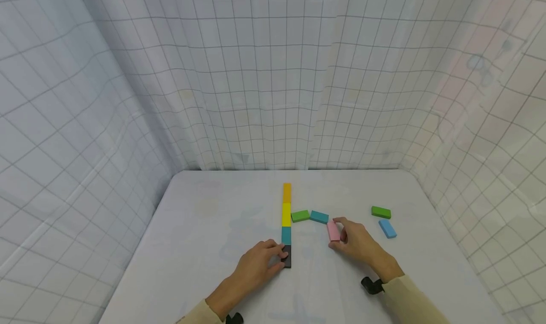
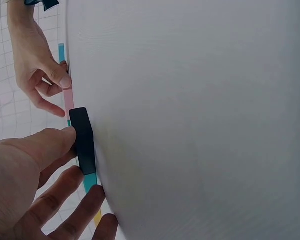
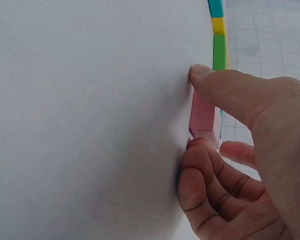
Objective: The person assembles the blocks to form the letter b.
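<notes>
My left hand (image 1: 258, 262) holds a black block (image 1: 287, 257) at the near end of a straight row. In the left wrist view the thumb lies against the black block (image 2: 82, 142), with several fingers beside it. Beyond it the row continues with a teal block (image 1: 286, 236), a yellow block (image 1: 286, 215) and an orange block (image 1: 287, 193). My right hand (image 1: 358, 241) pinches a pink block (image 1: 333, 231) between thumb and fingers. This pink block (image 3: 203, 111) lies on the table beside a blue-teal block (image 1: 319, 217), which follows a green block (image 1: 300, 216) touching the yellow one.
To the right of my right hand lie another green block (image 1: 381, 212) and a light blue block (image 1: 387, 228). The white table (image 1: 204, 219) is enclosed at the back and sides by hanging grid-patterned cloth (image 1: 273, 87). Black wrist mounts (image 1: 372, 286) sit under both forearms.
</notes>
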The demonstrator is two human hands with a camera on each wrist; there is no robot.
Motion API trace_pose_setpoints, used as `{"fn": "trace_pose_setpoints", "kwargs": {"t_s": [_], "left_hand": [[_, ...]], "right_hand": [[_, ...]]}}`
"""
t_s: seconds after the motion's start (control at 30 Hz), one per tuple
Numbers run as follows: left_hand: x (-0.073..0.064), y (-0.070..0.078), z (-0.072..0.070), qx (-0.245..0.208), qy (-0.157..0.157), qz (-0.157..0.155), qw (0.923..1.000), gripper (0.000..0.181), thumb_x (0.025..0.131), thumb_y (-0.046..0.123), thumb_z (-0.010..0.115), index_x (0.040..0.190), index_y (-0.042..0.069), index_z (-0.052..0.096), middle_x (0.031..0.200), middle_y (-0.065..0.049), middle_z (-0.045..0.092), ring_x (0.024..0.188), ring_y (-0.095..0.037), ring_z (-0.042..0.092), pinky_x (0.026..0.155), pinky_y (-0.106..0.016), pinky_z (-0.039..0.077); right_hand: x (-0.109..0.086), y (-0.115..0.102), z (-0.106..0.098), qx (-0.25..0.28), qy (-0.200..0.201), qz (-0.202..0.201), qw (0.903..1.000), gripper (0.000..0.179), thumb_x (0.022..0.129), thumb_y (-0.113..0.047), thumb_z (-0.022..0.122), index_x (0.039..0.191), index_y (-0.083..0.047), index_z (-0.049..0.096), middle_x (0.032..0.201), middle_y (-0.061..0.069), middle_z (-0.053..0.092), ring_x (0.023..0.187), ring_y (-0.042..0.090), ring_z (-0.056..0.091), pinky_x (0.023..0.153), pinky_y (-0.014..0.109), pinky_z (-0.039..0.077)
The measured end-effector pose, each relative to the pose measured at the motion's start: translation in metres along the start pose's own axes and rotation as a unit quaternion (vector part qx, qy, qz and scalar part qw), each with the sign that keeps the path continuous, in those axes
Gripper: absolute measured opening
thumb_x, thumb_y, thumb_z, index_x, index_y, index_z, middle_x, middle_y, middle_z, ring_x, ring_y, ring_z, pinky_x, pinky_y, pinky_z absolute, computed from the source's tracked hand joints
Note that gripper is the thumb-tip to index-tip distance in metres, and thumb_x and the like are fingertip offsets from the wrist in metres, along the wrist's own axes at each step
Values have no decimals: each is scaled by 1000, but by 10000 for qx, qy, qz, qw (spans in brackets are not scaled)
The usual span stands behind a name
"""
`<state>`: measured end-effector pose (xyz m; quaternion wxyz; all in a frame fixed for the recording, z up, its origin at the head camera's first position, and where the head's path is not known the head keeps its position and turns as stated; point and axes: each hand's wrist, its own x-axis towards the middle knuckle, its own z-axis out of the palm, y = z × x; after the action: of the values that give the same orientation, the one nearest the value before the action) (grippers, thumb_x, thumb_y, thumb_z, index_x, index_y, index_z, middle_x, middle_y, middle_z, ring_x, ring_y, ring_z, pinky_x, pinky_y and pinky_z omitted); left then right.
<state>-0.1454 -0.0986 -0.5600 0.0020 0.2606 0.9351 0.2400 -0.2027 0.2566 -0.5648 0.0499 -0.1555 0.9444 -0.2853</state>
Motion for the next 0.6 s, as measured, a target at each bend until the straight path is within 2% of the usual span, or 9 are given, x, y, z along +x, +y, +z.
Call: {"fn": "trace_pose_setpoints", "kwargs": {"t_s": [0.33,0.6], "left_hand": [[0,0,-3,15,8,45,10000,23,102,24,94,125,23,90,133,2,82,115,-20,78,92,-35,69],[-2,2,-3,11,-64,-67,10000,23,101,24,94,124,24,90,134,3,82,116,-20,78,92,-35,69]], "right_hand": [[-6,0,-3,-11,99,28,9999,81,99,-28,97,164,1,58,87,-6,64,77,6,53,72,24,48],[-17,1,-9,-50,271,24,9996,79,98,-25,98,162,1,60,87,-6,64,77,4,53,72,23,49]]}}
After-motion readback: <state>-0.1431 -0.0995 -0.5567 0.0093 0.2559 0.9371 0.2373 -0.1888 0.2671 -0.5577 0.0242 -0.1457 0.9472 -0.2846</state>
